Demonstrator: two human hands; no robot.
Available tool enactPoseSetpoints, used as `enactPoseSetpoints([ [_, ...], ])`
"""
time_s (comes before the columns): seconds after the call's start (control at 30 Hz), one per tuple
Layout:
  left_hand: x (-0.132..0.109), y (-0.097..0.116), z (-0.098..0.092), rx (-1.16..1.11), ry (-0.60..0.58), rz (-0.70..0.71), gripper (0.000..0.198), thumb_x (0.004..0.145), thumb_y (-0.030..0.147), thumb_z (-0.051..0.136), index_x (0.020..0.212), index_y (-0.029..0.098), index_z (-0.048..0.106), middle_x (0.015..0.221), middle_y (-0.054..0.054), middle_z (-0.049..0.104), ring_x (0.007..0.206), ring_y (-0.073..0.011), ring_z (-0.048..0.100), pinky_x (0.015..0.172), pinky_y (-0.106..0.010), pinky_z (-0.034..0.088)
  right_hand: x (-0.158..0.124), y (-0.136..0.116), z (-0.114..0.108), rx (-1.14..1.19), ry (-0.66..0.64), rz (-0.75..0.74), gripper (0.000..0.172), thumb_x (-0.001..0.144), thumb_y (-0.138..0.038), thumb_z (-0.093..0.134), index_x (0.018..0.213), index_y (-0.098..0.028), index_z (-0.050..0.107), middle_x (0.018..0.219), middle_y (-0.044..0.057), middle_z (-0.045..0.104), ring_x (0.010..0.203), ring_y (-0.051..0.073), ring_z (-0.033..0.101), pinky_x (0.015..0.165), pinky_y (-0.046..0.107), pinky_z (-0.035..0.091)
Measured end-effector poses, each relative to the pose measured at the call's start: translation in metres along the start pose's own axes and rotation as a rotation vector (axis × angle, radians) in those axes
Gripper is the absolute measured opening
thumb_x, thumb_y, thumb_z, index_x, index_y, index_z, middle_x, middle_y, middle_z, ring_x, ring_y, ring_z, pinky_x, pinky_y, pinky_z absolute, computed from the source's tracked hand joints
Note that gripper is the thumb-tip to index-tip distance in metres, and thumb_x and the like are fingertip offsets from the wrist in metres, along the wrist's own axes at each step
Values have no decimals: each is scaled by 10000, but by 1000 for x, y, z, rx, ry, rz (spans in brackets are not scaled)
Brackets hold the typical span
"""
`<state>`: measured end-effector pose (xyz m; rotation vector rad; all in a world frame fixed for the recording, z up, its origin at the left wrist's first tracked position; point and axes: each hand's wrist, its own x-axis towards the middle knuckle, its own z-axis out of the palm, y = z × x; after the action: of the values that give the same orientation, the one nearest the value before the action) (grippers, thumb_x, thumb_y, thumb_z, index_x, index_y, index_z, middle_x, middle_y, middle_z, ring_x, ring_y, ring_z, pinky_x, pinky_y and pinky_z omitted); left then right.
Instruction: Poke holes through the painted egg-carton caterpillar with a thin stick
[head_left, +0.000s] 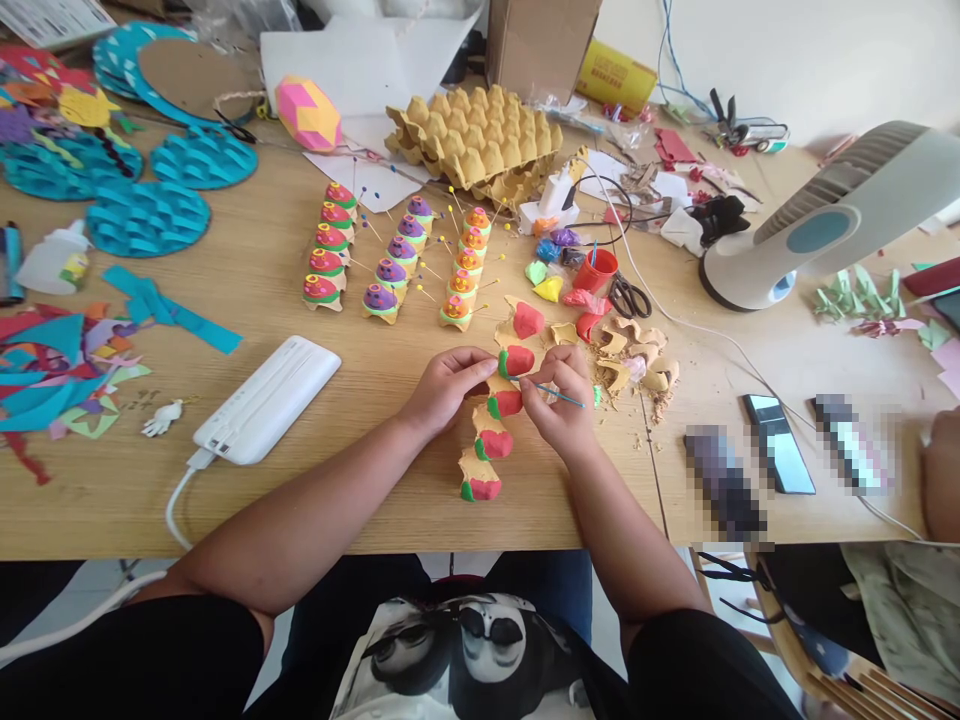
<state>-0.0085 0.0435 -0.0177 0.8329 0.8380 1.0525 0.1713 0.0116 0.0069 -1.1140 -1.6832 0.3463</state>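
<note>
Head view: tan egg-carton strip (504, 404) with red and green patches (493, 444); left hand (444, 388) pinches its edge, right hand (561, 422) pinches a slim blue stick (567, 398).

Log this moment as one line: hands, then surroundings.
left hand: holding carton strip | right hand: holding blue stick, tip at strip | nearby: power bank, fan

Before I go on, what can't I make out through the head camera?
Head view:
- Left hand: some fingertips hidden behind the egg-carton strip.
- Blue stick: gripped part covered by right hand.
- Two items flanking the phone: pixelated.
- Other person's arm: cut off by right edge.
- Tabletop writing: too small to read.
</note>
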Motion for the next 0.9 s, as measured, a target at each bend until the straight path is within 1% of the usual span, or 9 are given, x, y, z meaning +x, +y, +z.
enactPoseSetpoints([
  [0.23, 0, -2, -1, 60, -6, 32, 270, 745, 432, 850, 777, 181, 758, 682, 28, 650, 574, -74, 506, 588, -210, 443, -1, -2, -2, 10, -30, -8, 126, 880, -223, 688, 769, -234, 629, 884, 20, 519, 846, 194, 537, 783, 403, 447],
  [0.37, -1, -3, -1, 73, -29, 36, 264, 759, 433, 840, 794, 183, 762, 714, 23, 669, 589, -77, 523, 602, -214, 449, 0, -3, -2, -17, -33, 0, 141, 873, -218, 674, 751, -231, 604, 869, 21, 521, 844, 198, 537, 776, 406, 449],
  [0.53, 0, -3, -1, 91, -38, 40, 282, 758, 450, 834, 792, 180, 758, 727, 17, 680, 612, -88, 546, 619, -223, 464, -1, -3, -2, 20, -30, -19, 145, 878, -227, 676, 753, -231, 603, 876, 18, 517, 844, 191, 534, 779, 398, 451],
  [0.7, -1, -2, 0, 118, -45, 49, 299, 757, 468, 831, 790, 179, 760, 743, 6, 695, 634, -100, 571, 629, -229, 478, -1, -4, -1, -34, -39, 7, 143, 872, -241, 673, 750, -230, 601, 888, 21, 513, 868, 199, 531, 801, 409, 450],
  [0.9, -1, 0, 0, 126, -41, 44, 305, 752, 467, 831, 790, 173, 757, 742, -2, 692, 645, -108, 589, 636, -235, 486, -2, -4, 0, -17, -32, 23, 134, 870, -224, 676, 755, -234, 607, 900, 25, 496, 882, 208, 522, 818, 425, 441],
])
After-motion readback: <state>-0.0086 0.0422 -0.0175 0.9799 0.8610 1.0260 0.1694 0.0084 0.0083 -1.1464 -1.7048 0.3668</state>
